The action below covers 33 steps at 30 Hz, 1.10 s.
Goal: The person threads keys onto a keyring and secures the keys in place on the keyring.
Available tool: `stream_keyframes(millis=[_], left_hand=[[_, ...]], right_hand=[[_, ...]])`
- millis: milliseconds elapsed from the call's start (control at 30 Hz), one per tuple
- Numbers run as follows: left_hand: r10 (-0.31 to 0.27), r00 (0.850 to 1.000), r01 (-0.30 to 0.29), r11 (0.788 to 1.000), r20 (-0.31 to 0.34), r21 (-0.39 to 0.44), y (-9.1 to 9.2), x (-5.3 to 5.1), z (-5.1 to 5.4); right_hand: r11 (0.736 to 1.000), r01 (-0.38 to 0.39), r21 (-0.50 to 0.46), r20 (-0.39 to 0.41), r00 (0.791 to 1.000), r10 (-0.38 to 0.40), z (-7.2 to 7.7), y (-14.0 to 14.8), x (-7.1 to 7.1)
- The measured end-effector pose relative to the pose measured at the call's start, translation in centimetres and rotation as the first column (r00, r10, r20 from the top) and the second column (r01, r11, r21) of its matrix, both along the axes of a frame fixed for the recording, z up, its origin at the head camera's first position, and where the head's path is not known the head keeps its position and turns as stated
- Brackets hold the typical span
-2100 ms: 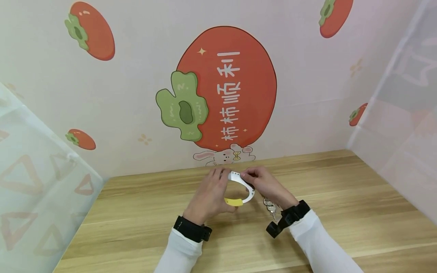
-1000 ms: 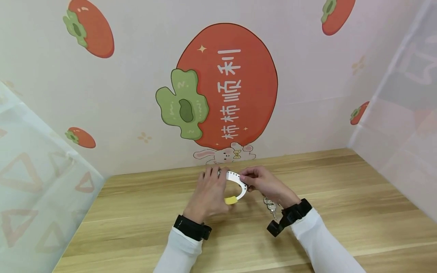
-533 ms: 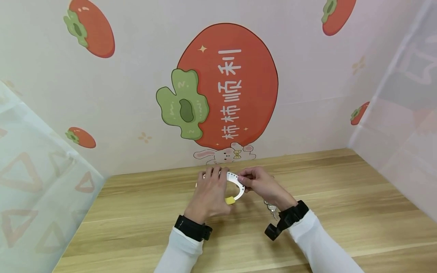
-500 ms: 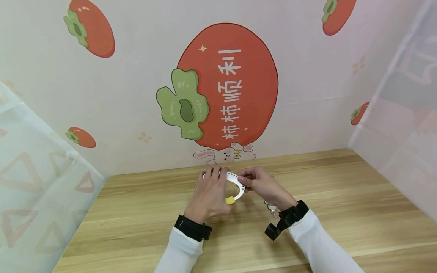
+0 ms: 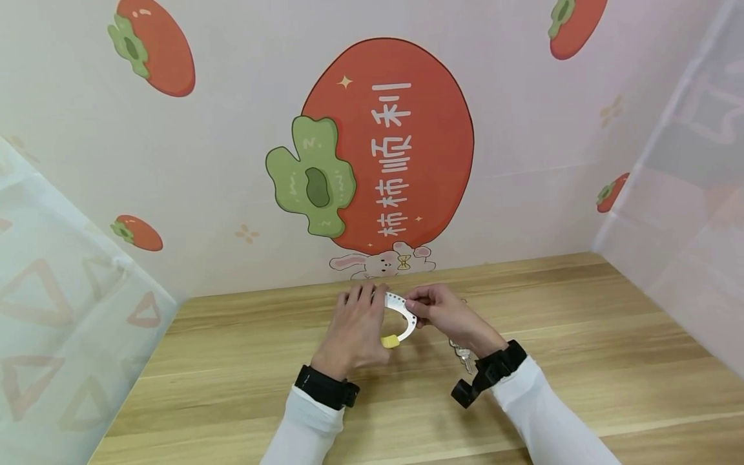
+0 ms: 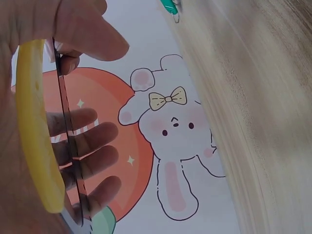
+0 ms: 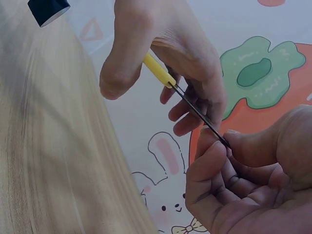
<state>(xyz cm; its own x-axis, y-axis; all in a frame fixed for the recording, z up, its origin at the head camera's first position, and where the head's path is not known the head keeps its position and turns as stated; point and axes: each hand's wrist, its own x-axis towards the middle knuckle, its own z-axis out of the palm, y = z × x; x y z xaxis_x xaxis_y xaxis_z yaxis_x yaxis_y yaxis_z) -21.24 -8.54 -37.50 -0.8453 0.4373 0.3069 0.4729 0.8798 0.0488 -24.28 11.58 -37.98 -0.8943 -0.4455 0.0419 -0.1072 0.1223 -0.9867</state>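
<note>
White-and-yellow ring (image 5: 412,319) has edged left, left hand (image 5: 351,332) gripping, right hand (image 5: 450,315) pinching the rim; looks well steadied!

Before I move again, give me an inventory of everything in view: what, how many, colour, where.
Table: 1, light wood, across the foreground
Ring: 1, white with holes, held above the table
Yellow section: 1, yellow, ring's near side
Keys: count unclear, silvery, right of the ring
Green item, unclear: 1, green, left wrist view's top edge
Backdrop: 1, whitish, behind the table
Persimmon prints: 5 in head view, red and green, backdrop
Rabbit print: 1, white, below largest persimmon
Side panels: 2, pale, left and right
Left grip: 1, bare hand, holding the ring's left side
Right grip: 1, bare hand, pinching the ring's right edge
Wristbands: 2, black, one per wrist
Sleeves: 2, white, forearms
</note>
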Motion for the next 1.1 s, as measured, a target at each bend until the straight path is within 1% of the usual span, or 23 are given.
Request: stream_keyframes(millis=[200,400,633,900,1100], left_hand=[[0.011,1.0,-0.011,1.0,0.023,-0.001,-0.06,0.03,0.13],[0.005,0.999,-0.005,1.0,0.034,0.004,-0.02,0.08,0.21],[0.001,1.0,-0.001,1.0,0.019,0.0,0.06,0.05,0.18],[0.007,1.0,-0.007,1.0,0.025,0.003,0.19,0.06,0.22],[0.008,1.0,-0.008,1.0,0.028,0.004,0.13,0.21,0.52]], right_hand=[[1.0,0.007,0.001,0.002,1.0,-0.007,-0.06,0.05,-0.05],[1.0,0.006,-0.002,0.014,1.0,-0.006,0.0,0.04,-0.05],[1.0,0.005,-0.003,0.016,1.0,-0.005,0.05,0.05,-0.05],[1.0,0.013,0.012,0.008,1.0,-0.013,0.02,0.04,-0.04],[1.0,-0.002,-0.001,0.03,1.0,0.002,0.0,0.12,-0.07]])
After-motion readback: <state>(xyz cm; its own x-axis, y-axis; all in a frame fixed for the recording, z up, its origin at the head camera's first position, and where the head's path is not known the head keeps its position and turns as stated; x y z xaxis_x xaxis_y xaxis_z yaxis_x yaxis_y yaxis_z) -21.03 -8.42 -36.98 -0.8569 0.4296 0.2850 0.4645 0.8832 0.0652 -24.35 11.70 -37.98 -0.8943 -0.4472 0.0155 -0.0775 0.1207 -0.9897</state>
